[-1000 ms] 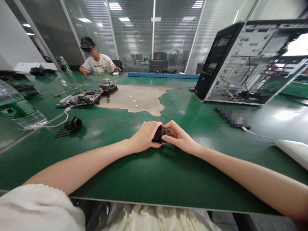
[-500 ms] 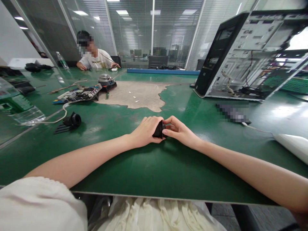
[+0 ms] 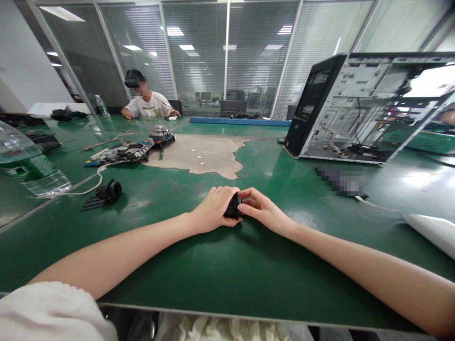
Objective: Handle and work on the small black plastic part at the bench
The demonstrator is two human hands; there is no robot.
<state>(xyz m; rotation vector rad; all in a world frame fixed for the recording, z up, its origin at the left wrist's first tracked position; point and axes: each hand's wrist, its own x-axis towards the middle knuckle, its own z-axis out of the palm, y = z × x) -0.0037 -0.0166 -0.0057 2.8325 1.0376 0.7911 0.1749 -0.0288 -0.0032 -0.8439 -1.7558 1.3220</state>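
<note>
Just above the green table (image 3: 199, 274), my left hand (image 3: 214, 208) wraps round a small black plastic part (image 3: 232, 207) from the left, thumb near me and fingers on the far side. From the right, my right hand (image 3: 261, 210) pinches the part's flanged end between thumb and fingertips. Much of the part is hidden by the fingers, so its exact kind does not show. A second black plastic piece, with a round opening and flat prongs (image 3: 108, 191), lies on the table to the left of my hands.
Left stand a water bottle (image 3: 31, 163), a circuit board (image 3: 122, 152) and a cooler-like metal part (image 3: 160, 134). An open computer case (image 3: 320, 109) is at the right, with a blurred dark object (image 3: 341, 182) before it. A person (image 3: 151, 102) sits across the table.
The camera view has tilted up, so everything sits lower in the picture. Both hands keep their hold on the black part, with hardly any visible shift.
</note>
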